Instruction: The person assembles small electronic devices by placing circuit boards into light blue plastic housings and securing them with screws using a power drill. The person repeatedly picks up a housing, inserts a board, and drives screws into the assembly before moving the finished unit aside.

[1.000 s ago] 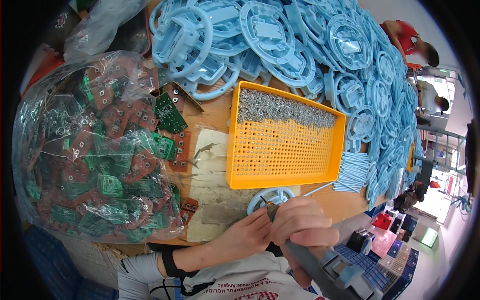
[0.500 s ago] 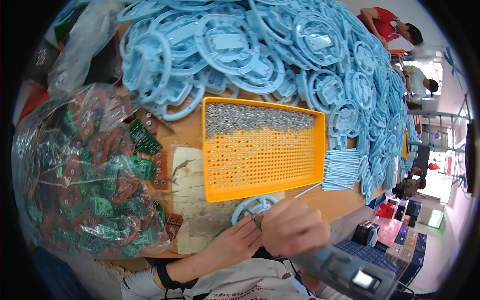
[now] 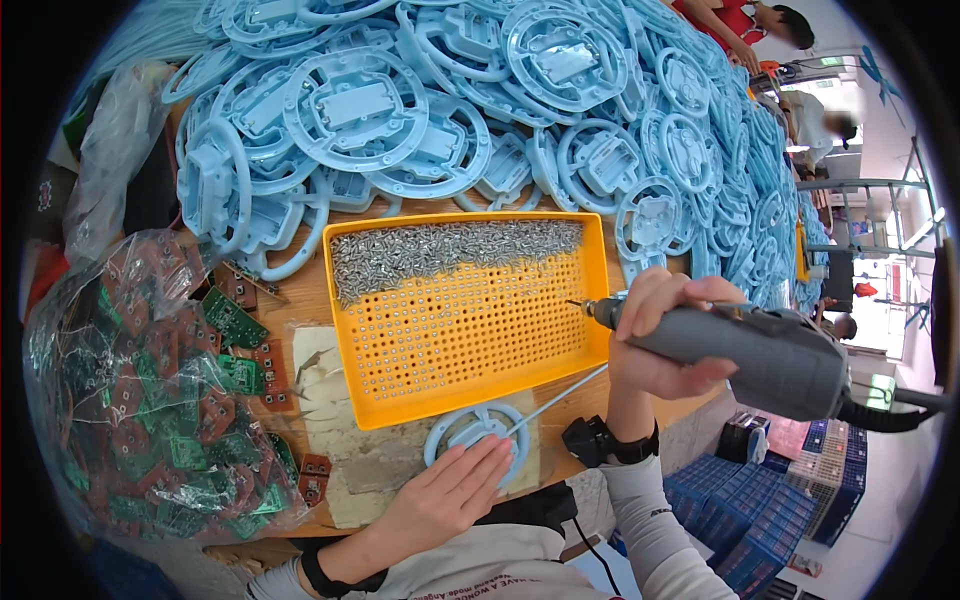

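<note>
My left hand (image 3: 455,490) lies with its fingers stretched out over a small light-blue plastic ring part (image 3: 478,430), which rests on the table. From the part a thin light-blue stick (image 3: 558,397) runs up toward the right. My right hand (image 3: 665,345) is wrapped around a grey electric screwdriver (image 3: 765,360). The tool's tip points left, above the right side of a yellow tray (image 3: 460,407). Small silver screws (image 3: 450,250) heap along the tray's far side, and others sit in rows of holes. Whether a screw is on the tip is too small to tell.
A large pile of light-blue ring-shaped parts (image 3: 355,105) covers the back and right of the table. At left stands a clear plastic bag (image 3: 150,400) of red and green circuit boards. Other people (image 3: 730,25) are at the far right. A cable trails from the screwdriver.
My right hand has lifted the screwdriver from the ring part and moved it up and right, over the tray. My left hand has flattened onto the part. The view has shifted.
</note>
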### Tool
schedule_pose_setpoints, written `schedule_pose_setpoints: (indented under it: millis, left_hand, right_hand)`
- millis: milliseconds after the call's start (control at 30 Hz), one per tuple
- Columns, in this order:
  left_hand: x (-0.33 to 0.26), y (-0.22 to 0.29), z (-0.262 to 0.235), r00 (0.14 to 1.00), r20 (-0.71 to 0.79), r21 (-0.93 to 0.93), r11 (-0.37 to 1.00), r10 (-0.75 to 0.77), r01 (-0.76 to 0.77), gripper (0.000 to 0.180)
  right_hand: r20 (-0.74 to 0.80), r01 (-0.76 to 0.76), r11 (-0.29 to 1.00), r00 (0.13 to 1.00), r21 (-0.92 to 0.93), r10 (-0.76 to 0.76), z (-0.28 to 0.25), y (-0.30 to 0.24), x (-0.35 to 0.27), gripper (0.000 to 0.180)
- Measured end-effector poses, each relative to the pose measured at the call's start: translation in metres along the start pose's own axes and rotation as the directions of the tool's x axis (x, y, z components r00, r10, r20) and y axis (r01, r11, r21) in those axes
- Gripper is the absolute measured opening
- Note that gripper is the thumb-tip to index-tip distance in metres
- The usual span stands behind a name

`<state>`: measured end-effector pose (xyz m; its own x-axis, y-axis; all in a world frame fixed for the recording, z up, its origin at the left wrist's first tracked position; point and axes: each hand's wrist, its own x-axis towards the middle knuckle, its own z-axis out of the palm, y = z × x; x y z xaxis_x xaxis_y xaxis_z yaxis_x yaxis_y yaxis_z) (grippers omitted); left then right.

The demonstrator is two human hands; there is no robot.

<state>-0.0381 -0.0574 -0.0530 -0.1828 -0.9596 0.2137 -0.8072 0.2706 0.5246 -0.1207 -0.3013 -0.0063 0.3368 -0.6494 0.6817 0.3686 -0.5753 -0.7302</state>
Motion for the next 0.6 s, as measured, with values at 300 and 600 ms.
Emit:
schedule_pose_setpoints:
  millis: [300,600]
  left_hand:
    - [0.000,0.001,0.000,1.000,0.005,-0.023,1.000,-0.015,0.015,0.045]
    - [-0.001,0.002,0.000,1.000,-0.004,-0.016,1.000,-0.020,0.020,0.045]
  right_hand:
    - [0.015,-0.118,0.993,0.993,-0.023,0.118,-0.004,0.008,-0.004,0.070]
    - [0.010,-0.063,0.995,0.998,-0.079,0.064,0.003,0.011,-0.005,0.063]
